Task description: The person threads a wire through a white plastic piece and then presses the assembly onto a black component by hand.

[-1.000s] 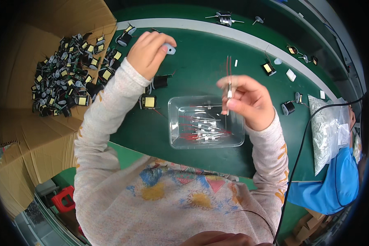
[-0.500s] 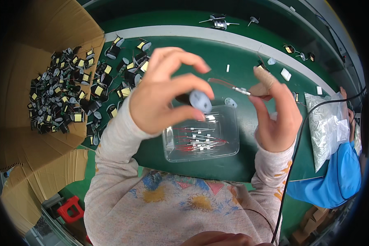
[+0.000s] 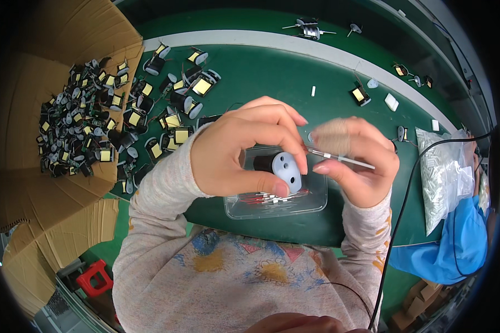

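My left hand (image 3: 236, 147) is closed around a black cylindrical part with a pale grey end cap (image 3: 289, 175); the cap has several holes and faces right. My right hand (image 3: 369, 166) pinches a thin white rod with a clear, shiny section and wire end (image 3: 350, 161) between thumb and fingers, its forefinger smeared by motion. The rod's left end comes close to my left fingertips; whether it touches the capped part I cannot tell. Beneath both hands stands a clear plastic tub (image 3: 278, 213), partly hidden, with several thin wired rods (image 3: 261, 198) inside.
A large cardboard box (image 3: 28, 183) full of black parts with yellow pads stands at the left, and more such parts (image 3: 201, 86) lie beside it. At the right are a bag of small white pieces (image 3: 436, 183), a black cable (image 3: 408, 183) and a person's blue sleeve (image 3: 455, 244).
Both hands have come closer together and lower over the tub. The capped part has turned so its holes show, and the rod has moved down beside it.
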### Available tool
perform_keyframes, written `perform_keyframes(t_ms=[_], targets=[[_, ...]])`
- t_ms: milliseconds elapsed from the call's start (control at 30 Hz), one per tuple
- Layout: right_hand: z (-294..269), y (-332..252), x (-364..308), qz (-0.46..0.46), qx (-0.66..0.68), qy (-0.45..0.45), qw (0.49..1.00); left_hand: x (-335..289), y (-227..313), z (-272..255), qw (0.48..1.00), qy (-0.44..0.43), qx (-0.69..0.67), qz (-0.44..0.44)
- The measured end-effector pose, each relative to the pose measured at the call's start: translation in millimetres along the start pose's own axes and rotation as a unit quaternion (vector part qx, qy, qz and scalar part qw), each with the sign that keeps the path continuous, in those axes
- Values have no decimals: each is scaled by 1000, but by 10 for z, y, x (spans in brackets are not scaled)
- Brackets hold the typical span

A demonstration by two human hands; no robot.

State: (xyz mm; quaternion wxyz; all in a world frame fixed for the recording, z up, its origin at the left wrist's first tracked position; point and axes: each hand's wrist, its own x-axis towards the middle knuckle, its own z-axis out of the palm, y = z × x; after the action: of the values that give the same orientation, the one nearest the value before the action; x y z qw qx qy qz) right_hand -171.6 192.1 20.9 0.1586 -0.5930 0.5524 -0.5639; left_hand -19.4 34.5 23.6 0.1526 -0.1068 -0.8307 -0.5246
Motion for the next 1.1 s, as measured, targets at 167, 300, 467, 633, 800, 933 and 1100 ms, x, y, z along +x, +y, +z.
perform_keyframes(t_ms=[167, 300, 467, 633, 800, 933, 1100], targets=[[7, 46, -85, -32, 28, 33, 999, -1, -8, 54, 992, -15, -124, -21], [-20, 7, -132, 18, 225, 132, 965, -42, 10, 81, 980, -27, -194, -37], [-7, -167, -141, 36, 201, 220, 954, -33, 37, 196, 977, 119, -134, -112], [24, -232, -182, 26, 116, 213, 970, -63, -59, 280, 991, 136, 17, -15], [23, -261, -204, -15, -23, 168, 985, -94, -41, 309, 989, 146, 27, 2], [64, -289, -216, -34, -15, 198, 979, -93, -64, 298, 980, 163, 98, 65], [20, -352, -203, -78, -62, 141, 985, -109, -60, 307, 977, 163, 117, 77]])
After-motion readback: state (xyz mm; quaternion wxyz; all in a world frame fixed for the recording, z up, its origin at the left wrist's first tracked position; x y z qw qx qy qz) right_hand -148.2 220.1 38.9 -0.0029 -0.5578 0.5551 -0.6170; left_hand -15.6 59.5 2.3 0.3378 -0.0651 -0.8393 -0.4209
